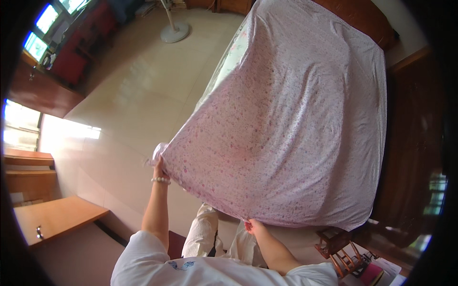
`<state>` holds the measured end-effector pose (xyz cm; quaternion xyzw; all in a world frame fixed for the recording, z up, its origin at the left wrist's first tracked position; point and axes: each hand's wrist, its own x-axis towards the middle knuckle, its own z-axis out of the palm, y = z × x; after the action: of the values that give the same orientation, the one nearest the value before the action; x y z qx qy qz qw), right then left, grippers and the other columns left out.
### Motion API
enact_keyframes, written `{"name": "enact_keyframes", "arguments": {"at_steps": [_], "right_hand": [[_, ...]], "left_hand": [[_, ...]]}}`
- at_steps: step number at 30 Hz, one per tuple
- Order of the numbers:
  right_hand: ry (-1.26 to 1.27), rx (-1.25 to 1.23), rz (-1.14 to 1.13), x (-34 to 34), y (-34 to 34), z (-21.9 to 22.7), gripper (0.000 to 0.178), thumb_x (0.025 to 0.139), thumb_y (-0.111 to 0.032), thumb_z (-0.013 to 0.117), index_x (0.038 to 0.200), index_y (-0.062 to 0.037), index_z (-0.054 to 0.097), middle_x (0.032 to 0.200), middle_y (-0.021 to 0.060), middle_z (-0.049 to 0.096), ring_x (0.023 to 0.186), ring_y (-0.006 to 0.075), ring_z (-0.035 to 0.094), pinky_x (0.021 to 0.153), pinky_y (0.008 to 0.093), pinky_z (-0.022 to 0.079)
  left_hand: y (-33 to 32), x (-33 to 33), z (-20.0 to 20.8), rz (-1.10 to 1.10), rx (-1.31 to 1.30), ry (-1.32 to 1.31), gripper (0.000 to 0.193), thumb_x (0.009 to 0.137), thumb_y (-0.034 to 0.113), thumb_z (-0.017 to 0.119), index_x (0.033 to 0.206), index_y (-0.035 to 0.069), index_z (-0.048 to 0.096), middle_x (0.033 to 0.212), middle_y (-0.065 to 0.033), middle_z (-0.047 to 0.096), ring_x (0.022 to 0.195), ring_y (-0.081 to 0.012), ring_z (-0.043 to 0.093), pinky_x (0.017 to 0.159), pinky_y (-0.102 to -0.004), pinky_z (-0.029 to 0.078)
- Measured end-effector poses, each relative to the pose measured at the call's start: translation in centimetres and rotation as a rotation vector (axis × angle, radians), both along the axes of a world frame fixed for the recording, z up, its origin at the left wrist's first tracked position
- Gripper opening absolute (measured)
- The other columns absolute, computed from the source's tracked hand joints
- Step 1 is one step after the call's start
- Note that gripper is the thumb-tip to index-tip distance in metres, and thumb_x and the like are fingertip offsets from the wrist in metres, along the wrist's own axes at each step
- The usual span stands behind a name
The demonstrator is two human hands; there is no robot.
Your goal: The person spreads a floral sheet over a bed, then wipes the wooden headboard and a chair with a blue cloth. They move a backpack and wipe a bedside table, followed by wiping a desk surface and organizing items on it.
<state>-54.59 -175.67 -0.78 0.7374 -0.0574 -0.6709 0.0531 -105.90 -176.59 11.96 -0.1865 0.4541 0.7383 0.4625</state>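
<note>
Here's the big pink floral sheet (286,119), draped over the bed (237,53) and rippling with creases! Beyond, a pale standing fan (175,32) on the floor (138,90). Left hand (161,168) clutches a bunched corner, out past the bed's side; right hand (254,226) grips the near edge. And there, a beaded bracelet (161,180) circles the left wrist!

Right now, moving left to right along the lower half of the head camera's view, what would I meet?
Light wooden panel with a metal knob → left hand gripping the floral sheet → pale left trouser leg → right hand at the sheet's near edge → wooden chair.
</note>
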Motion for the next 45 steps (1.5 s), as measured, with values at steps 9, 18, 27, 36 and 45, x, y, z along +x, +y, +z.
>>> {"name": "enact_keyframes", "arguments": {"at_steps": [9, 18, 27, 36, 45], "right_hand": [[-0.025, -0.005, -0.297, -2.0, -2.8, -3.7, 0.02, 0.087, -0.02, 0.066, 0.092, -0.0041, 0.056, 0.077, 0.01, 0.059, 0.066, 0.02, 0.057, 0.056, 0.0308, 0.049], [0.018, 0.255, -0.659, -2.7, -3.6, -2.0, 0.018, 0.081, -0.01, 0.058, 0.097, -0.0031, 0.055, 0.091, 0.0107, 0.06, 0.086, 0.0252, 0.059, 0.078, 0.0392, 0.051], [-0.041, 0.474, -1.38, 4.6, -2.5, -0.5, 0.031, 0.079, -0.038, 0.058, 0.102, -0.017, 0.056, 0.102, 0.0017, 0.056, 0.098, 0.0224, 0.053, 0.086, 0.0444, 0.042], [-0.217, 0.562, -1.413, 20.2, 1.7, -3.7, 0.037, 0.082, -0.056, 0.063, 0.088, -0.0215, 0.051, 0.086, -0.0069, 0.049, 0.076, 0.0124, 0.044, 0.069, 0.0316, 0.038], [0.128, 0.703, -1.492, 31.1, 6.2, -6.3, 0.058, 0.092, -0.058, 0.041, 0.134, -0.0183, 0.048, 0.14, 0.0018, 0.046, 0.128, 0.0266, 0.043, 0.104, 0.0536, 0.034]], "left_hand": [[-11.0, -5.7, -8.2, 0.203, -0.294, 0.192, 0.046, 0.087, 0.019, 0.067, 0.127, 0.004, 0.05, 0.122, -0.0093, 0.059, 0.108, -0.0254, 0.058, 0.09, -0.041, 0.052], [-7.3, -8.4, -18.0, -0.351, -0.695, 0.066, 0.07, 0.081, 0.05, 0.06, 0.137, 0.013, 0.041, 0.13, -0.0106, 0.051, 0.117, -0.0289, 0.05, 0.09, -0.0485, 0.047], [-8.3, 4.8, -18.7, -0.21, -0.548, -0.335, 0.093, 0.075, 0.085, 0.025, 0.143, 0.022, 0.033, 0.147, -0.0075, 0.036, 0.13, -0.0405, 0.034, 0.092, -0.0669, 0.037], [-7.3, 27.8, -18.2, -0.106, -0.72, -0.42, 0.096, 0.068, 0.081, 0.052, 0.135, 0.014, 0.037, 0.137, -0.0069, 0.042, 0.123, -0.0277, 0.042, 0.098, -0.0525, 0.037], [0.1, 41.8, -14.6, -0.186, -0.41, -0.48, 0.07, 0.084, 0.057, 0.043, 0.139, 0.014, 0.04, 0.145, -0.0075, 0.039, 0.132, -0.0307, 0.036, 0.106, -0.0555, 0.028]]}}
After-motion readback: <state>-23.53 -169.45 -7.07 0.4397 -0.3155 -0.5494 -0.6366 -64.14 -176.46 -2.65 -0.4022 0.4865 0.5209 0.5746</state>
